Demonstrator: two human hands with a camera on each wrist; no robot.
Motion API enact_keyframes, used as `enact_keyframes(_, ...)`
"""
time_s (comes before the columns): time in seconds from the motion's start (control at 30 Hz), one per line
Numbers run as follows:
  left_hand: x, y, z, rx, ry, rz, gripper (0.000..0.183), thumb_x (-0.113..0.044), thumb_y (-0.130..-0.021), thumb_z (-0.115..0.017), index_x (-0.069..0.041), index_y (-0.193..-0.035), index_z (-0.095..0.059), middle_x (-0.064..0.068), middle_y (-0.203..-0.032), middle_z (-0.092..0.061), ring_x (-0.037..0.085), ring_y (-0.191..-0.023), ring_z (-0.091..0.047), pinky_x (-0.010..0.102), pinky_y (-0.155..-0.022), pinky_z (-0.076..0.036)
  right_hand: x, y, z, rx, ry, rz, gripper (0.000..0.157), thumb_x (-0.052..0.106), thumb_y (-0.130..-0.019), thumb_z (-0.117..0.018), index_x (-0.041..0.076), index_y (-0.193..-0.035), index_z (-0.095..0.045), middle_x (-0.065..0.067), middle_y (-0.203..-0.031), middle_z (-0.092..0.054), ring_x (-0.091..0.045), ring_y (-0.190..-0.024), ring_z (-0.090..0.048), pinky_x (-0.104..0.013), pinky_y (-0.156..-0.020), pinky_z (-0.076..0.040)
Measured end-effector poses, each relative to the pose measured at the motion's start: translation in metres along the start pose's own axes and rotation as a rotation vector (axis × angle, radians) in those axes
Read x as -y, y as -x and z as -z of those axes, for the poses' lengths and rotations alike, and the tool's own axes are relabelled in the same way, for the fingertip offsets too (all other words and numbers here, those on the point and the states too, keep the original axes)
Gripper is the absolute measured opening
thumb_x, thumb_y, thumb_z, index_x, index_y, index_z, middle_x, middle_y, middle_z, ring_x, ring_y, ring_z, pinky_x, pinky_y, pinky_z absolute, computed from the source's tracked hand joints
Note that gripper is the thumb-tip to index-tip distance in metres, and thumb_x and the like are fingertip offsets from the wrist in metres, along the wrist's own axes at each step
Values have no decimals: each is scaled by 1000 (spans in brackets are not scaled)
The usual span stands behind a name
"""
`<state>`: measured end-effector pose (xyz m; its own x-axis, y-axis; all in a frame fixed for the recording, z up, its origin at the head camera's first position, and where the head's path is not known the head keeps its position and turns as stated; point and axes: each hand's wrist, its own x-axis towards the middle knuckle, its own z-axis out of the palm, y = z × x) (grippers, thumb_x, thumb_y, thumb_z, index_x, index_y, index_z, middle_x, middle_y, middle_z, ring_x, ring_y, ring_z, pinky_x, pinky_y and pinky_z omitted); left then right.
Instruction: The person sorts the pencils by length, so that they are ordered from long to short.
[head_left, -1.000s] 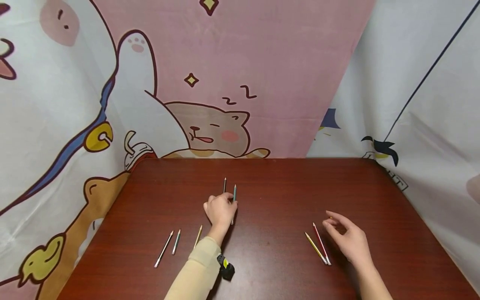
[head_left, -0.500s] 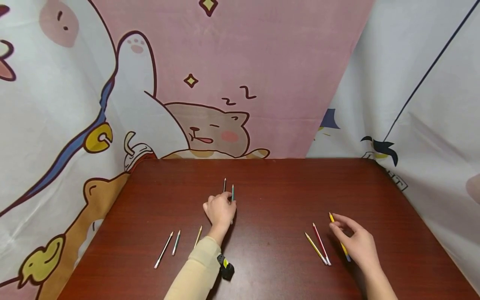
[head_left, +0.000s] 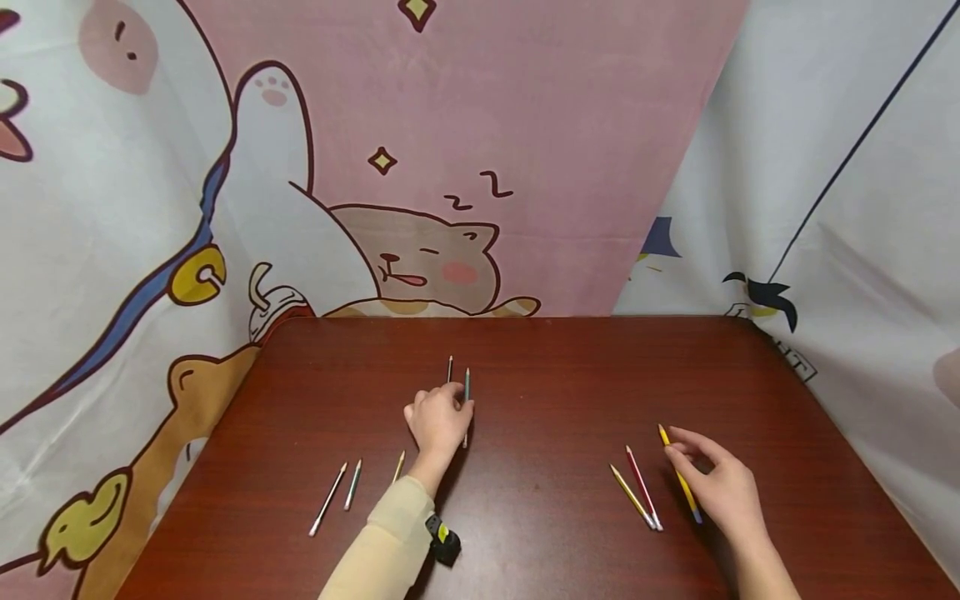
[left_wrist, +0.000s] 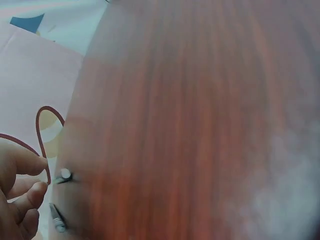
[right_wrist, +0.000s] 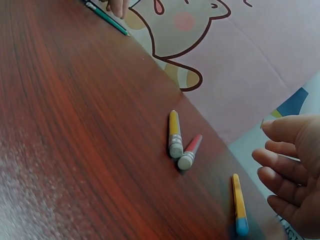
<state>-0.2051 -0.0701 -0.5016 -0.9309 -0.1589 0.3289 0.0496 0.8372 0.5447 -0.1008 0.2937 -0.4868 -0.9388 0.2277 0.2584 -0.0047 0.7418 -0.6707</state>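
My left hand (head_left: 437,421) is over a teal pencil (head_left: 467,383) near the table's middle, hiding part of it. A dark pencil (head_left: 450,368) lies just left of the teal one, partly behind the hand. In the left wrist view, the thumb and fingers are apart with a gap between them. On the right, my right hand (head_left: 722,486) is beside a yellow pencil with a blue end (right_wrist: 239,205), which lies on the table. The fingers are loosely bent and hold nothing. Left of it, a red pencil (head_left: 640,478) and a thinner yellow pencil (head_left: 630,493) nearly meet at their eraser ends.
To the left on the brown table (head_left: 540,542) lie a dark pencil with a white end (head_left: 328,498), a short teal pencil (head_left: 353,485) and a yellow pencil (head_left: 399,465) partly covered by the left sleeve. A printed cloth (head_left: 570,167) hangs behind the table.
The yellow pencil by my right hand, almost wholly hidden a second ago, now lies on the table, and that hand has drawn slightly right. The teal pencil has shifted slightly left.
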Motion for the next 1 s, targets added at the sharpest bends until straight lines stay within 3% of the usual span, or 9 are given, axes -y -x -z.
enact_keyframes(0.17,-2,1,12,33,57,-18,25,-24,-77,-80,-15,-100,-76,-8,-68,-61,24,-76,-55,47,-74,-35,-3,0,1,11,5,-8,34,21,-89,-75,6,-120,-70,-4,-92,-69,3,-76,-56,-15,-61,-42)
enact_keyframes(0.37,0,1,32,118,81,-53,28,-24,-79,-78,-14,-105,-75,-12,-70,-63,24,-81,-61,49,-79,-40,-9,-1,2,-9,20,52,33,13,-85,-78,5,-117,-71,-3,-88,-68,2,-74,-53,-14,-63,-39)
enact_keyframes(0.77,18,11,66,269,141,-154,33,-21,-81,-78,-7,-110,-72,-1,-81,-71,18,-78,-67,39,-69,-51,-15,-2,9,45,44,46,36,15,-87,-77,3,-120,-69,-7,-94,-68,4,-76,-54,-13,-63,-43)
enact_keyframes(1.0,35,23,81,312,203,-81,36,-20,-81,-79,-7,-113,-71,2,-89,-73,21,-86,-70,41,-75,-52,-18,-2,10,82,46,34,39,18,-88,-76,1,-123,-67,-11,-100,-67,-4,-81,-58,-13,-65,-46)
